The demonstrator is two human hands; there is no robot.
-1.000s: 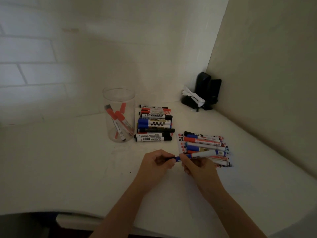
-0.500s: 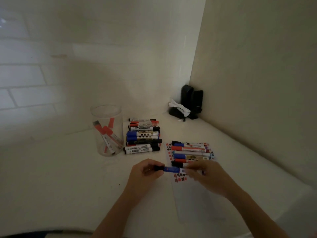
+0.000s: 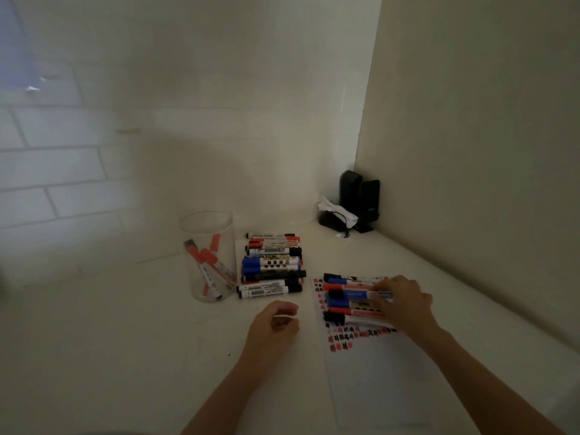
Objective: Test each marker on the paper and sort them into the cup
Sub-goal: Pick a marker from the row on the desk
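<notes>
Right hand [image 3: 403,304], head view: reaches palm-down over the row of markers [image 3: 351,298] lying on the paper [image 3: 373,381]; its fingers rest on the barrels at the right end of the row, but whether they curl round any one marker cannot be told, since the back of the hand hides them. Left hand [image 3: 276,321]: hovers or rests low over the bench [image 3: 125,340] just left of the paper, fingers loosely curled inward; a pale streak lies across the curled fingers, too blurred to say if something is held. Row of markers on the paper: red, blue and black caps pointing left, barrels lying side by side across the sheet's far end. Below the row the paper carries small red and black test marks [image 3: 345,335]; the near part of the sheet is blank. Second pile of markers [image 3: 271,266]: stacked side by side on the bench, between the paper and the cup [image 3: 207,255]. Cup: clear, upright, left of that pile, with several red-capped markers [image 3: 207,262] leaning inside it. Far corner of the bench: two dark upright boxes [image 3: 361,199] against the walls, with a crumpled white item [image 3: 335,210] just in front of them.
</notes>
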